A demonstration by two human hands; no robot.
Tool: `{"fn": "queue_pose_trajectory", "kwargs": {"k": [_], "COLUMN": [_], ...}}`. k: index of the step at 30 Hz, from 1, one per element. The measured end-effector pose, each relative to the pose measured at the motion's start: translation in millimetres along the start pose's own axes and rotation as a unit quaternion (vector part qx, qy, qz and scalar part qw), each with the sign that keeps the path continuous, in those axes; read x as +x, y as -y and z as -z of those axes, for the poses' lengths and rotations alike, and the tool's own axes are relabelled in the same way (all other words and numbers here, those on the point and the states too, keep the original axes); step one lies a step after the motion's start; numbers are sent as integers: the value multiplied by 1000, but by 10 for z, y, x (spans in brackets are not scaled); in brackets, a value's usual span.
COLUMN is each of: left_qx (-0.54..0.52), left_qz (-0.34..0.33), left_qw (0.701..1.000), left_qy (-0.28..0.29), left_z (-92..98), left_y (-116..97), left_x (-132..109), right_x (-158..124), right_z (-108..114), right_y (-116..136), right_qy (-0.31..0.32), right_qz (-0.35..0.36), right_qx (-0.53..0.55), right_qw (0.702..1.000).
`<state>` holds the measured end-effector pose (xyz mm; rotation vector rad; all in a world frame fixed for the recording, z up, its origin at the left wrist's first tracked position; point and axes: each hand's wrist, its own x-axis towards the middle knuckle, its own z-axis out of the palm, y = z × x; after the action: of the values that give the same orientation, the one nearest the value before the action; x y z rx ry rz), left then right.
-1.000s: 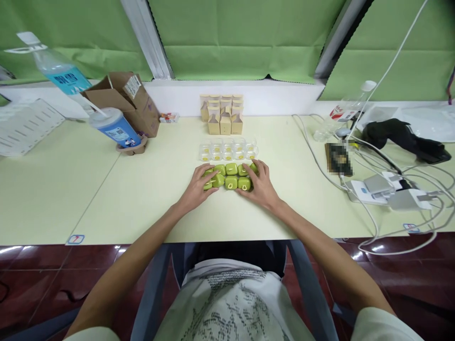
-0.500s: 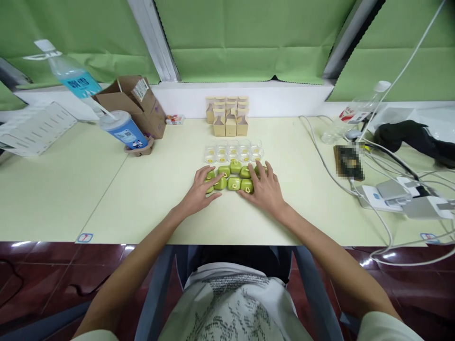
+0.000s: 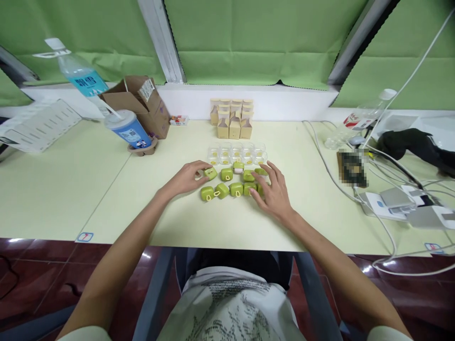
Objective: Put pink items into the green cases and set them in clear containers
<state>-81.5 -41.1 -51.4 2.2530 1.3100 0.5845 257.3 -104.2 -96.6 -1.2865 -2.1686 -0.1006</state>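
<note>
Several small rounded green cases point(image 3: 236, 189) with pale yellow loops lie in two loose rows on the table. My left hand point(image 3: 188, 178) pinches the green case point(image 3: 210, 174) at the left end of the far row between thumb and fingers. One case point(image 3: 238, 168) in the middle of that row shows a whitish lower part. Over the right end of both rows is my right hand point(image 3: 275, 193), fingers spread and curved, partly hiding the cases there. Just behind the rows sit clear plastic cups point(image 3: 237, 154) with yellow spots inside.
Small open cardboard boxes point(image 3: 234, 127) stand against the wall. On the left are a brown carton point(image 3: 156, 111), a blue cup point(image 3: 130, 132) in a holder and a tilted bottle point(image 3: 83, 80). White cables point(image 3: 322, 163), chargers point(image 3: 387, 201) and a clear bottle point(image 3: 359, 121) occupy the right side.
The green cases have spread from a tight cluster into two separated rows. My left hand has moved left and now pinches one case; my right hand has shifted slightly right and nearer me.
</note>
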Motion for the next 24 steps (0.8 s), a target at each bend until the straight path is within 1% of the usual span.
{"fn": "queue_pose_trajectory", "kwargs": {"k": [2, 4, 6, 8, 9, 10, 12, 13, 15, 16, 18, 20, 22, 24], "left_qx": [61, 110, 104, 22, -44, -122, -279, -335, -389, -400, -390, -343, -269, -194], "left_qz": [10, 2, -20, -29, -24, -14, 3, 1, -17, -29, -45, -60, -80, -101], "left_qw": [998, 994, 994, 999, 998, 991, 957, 939, 919, 914, 916, 929, 944, 954], "left_qy": [10, 27, 28, -4, -29, -54, -78, -80, -56, -61, -79, -123, -175, -205], "left_z": [-20, -21, 19, 89, 125, 157, 192, 194, 177, 163, 128, 86, 37, -18], "left_y": [-13, -40, -86, -169, -230, -305, -489, -591, -784, -865, -980, -1033, -1040, -1027], "left_x": [56, 89, 111, 145, 175, 217, 340, 417, 587, 669, 808, 893, 927, 929], "right_x": [74, 168, 294, 460, 558, 665, 886, 991, 1167, 1231, 1305, 1316, 1288, 1250], "right_z": [41, 84, 136, 201, 236, 272, 331, 350, 358, 348, 304, 247, 196, 160], "right_y": [3, 4, 11, 31, 47, 67, 112, 133, 155, 153, 119, 56, -14, -75], "right_qy": [-31, -54, -74, -88, -87, -81, -56, -48, -65, -88, -142, -168, -163, -147], "right_qz": [4, 6, 2, -2, 0, 9, 45, 70, 109, 116, 105, 92, 96, 105], "right_qx": [16, 32, 58, 108, 146, 190, 270, 291, 284, 263, 209, 157, 110, 73], "right_qw": [999, 998, 996, 990, 985, 978, 960, 953, 950, 954, 962, 969, 976, 981]}}
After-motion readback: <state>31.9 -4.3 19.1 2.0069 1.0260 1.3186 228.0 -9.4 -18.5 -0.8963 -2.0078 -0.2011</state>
